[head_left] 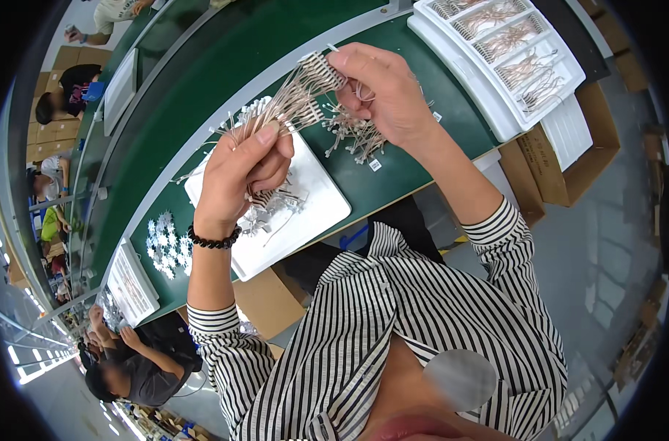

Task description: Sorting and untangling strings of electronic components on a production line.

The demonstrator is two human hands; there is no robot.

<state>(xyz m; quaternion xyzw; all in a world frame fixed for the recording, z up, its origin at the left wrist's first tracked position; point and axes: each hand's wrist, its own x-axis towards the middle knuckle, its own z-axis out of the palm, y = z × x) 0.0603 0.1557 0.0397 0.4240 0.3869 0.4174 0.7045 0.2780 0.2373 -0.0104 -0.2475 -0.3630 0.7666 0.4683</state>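
My left hand (pixel 250 165) is closed round a bundle of thin wire leads (pixel 297 92), pale wires with small connectors at their ends. The bundle fans up toward my right hand (pixel 386 88), whose fingers are pinched at its upper end on a thin wire lead (pixel 364 93). Under my left hand lies a flat white tray (pixel 323 213) with more leads and small whitish pieces on it, partly hidden by the hand. A loose pile of wire leads (pixel 356 136) rests on the green table below my right hand.
On the green table (pixel 452 99), a white compartment tray (pixel 459 77) of bundled leads stands at far right, beside an open cardboard box (pixel 591 162). Silvery star-shaped pieces (pixel 169 246) lie left of my left forearm. Another white tray (pixel 132 287) and a co-worker (pixel 147 367) are farther left.
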